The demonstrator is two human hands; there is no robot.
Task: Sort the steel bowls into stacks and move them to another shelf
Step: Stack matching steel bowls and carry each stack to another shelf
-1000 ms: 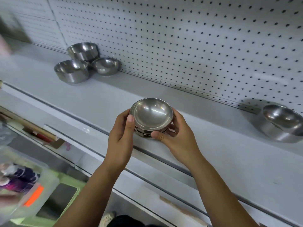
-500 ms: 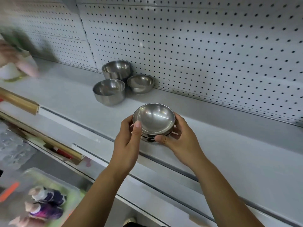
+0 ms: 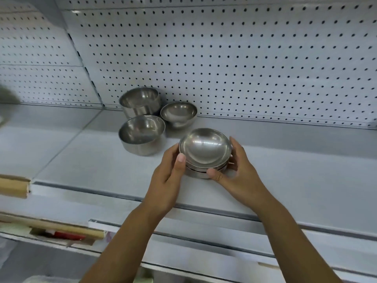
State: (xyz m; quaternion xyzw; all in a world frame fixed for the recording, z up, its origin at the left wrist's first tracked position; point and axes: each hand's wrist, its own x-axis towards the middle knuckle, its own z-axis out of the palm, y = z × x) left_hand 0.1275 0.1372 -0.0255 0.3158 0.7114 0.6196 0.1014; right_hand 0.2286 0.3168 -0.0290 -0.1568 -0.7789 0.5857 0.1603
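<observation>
A small stack of shallow steel bowls (image 3: 205, 153) is held between both hands over the white shelf (image 3: 91, 160). My left hand (image 3: 168, 176) grips its left side, thumb on the rim. My right hand (image 3: 240, 174) grips the right side, thumb against the lower bowl. Three more steel bowls stand just behind and to the left: a deep bowl (image 3: 141, 134) in front, a tall deep bowl (image 3: 139, 101) by the pegboard, and a small round bowl (image 3: 179, 113) to their right. I cannot tell whether the stack touches the shelf.
A white pegboard wall (image 3: 244, 68) backs the shelf. A cardboard piece (image 3: 13, 186) sticks out at the left edge. Lower shelves (image 3: 204, 231) lie below, with a wooden strip and a red item (image 3: 67, 234) at lower left.
The stack and both hands have moved left along the shelf, up to the group of three bowls. The lone bowl at the right has left the view.
</observation>
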